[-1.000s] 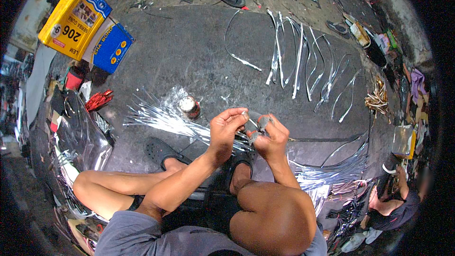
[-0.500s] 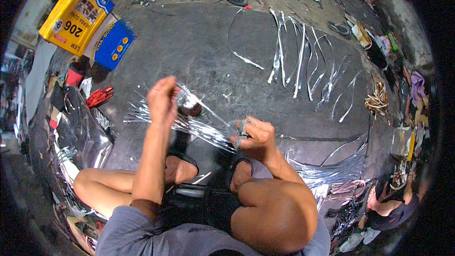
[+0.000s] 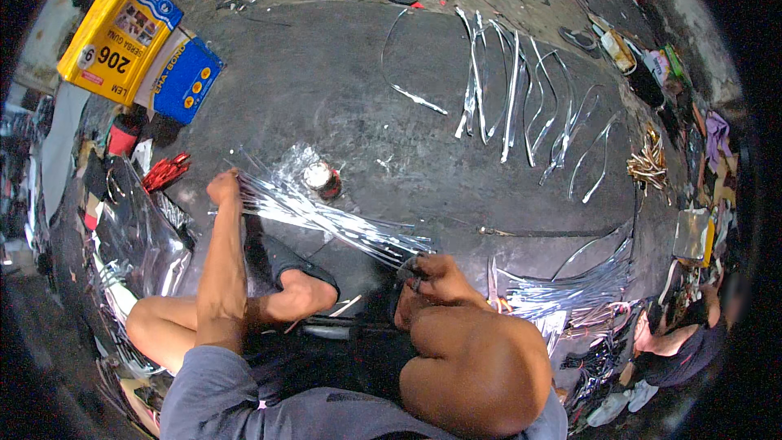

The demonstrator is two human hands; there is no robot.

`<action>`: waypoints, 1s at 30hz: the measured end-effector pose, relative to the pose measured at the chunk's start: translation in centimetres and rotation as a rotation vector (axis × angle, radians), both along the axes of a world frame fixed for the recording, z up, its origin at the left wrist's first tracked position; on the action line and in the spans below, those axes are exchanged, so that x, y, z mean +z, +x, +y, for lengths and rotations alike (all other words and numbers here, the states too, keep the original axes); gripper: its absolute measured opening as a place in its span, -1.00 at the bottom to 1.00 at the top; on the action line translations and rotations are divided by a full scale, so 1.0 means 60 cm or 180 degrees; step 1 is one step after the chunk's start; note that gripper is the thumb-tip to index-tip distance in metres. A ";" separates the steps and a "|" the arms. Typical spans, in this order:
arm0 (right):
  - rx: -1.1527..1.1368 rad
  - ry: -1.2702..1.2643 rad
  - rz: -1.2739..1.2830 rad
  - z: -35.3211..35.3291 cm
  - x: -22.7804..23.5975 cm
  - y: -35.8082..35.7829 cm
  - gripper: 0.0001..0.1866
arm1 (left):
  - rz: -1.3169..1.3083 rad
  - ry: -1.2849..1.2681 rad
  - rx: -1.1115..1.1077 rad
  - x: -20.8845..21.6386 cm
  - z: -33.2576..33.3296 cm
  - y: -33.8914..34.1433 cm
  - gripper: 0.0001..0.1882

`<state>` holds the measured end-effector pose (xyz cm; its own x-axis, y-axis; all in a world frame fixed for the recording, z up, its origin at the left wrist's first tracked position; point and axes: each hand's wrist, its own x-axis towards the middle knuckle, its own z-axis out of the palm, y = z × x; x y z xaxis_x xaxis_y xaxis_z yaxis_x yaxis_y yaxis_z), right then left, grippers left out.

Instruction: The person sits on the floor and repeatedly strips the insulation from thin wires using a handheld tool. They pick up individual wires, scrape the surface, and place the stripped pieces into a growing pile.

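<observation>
The left hand is at the far left end of the silvery strips heaped on the dark mat, fingers curled, though I cannot tell whether its grip has pinched a strip or simply rests there. The right hand bends over their other end, its grip likewise unreadable, with grey wraps on the fingers (perhaps against chafing). The strips lie roughly lengthwise between both hands, probably so single ones come free easily, and the small red tin stands just beyond them, seemingly for easy reach.
</observation>
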<state>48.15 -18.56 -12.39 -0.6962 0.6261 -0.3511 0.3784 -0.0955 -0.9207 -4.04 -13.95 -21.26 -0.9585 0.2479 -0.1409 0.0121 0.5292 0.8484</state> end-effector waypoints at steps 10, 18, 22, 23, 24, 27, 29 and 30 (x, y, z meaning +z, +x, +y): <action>0.0118 0.1315 -0.1339 0.013 -0.050 0.010 -0.64 | 0.2286 0.0126 -0.4604 0.072 0.401 0.405 -0.78; -0.1414 0.1666 -0.1338 0.051 -0.007 0.070 -0.66 | 0.4183 -0.0622 -0.5881 -0.036 0.484 0.578 -0.83; -0.1776 0.1898 -0.1269 0.078 0.000 0.081 -0.74 | 0.3617 -0.0312 -0.5589 -0.023 0.467 0.595 -0.87; -0.2038 0.1845 -0.1236 0.089 0.004 0.080 -0.75 | 0.3137 -0.0146 -0.5364 -0.009 0.446 0.610 -0.88; -0.2321 0.1741 -0.1178 0.099 0.010 0.077 -0.76 | 0.2634 -0.0032 -0.5159 0.010 0.417 0.625 -0.88; -0.2256 0.2144 -0.1163 0.149 0.036 0.068 -0.44 | 0.0895 0.0517 -0.4923 0.087 0.313 0.642 -0.83; -0.1988 0.2261 -0.0828 0.169 0.061 0.055 -0.31 | 0.0362 0.0907 -0.4987 0.143 0.227 0.626 -0.78; -0.1737 0.2217 -0.0663 0.173 0.072 0.047 -0.28 | 0.0390 0.1169 -0.4992 0.169 0.185 0.611 -0.75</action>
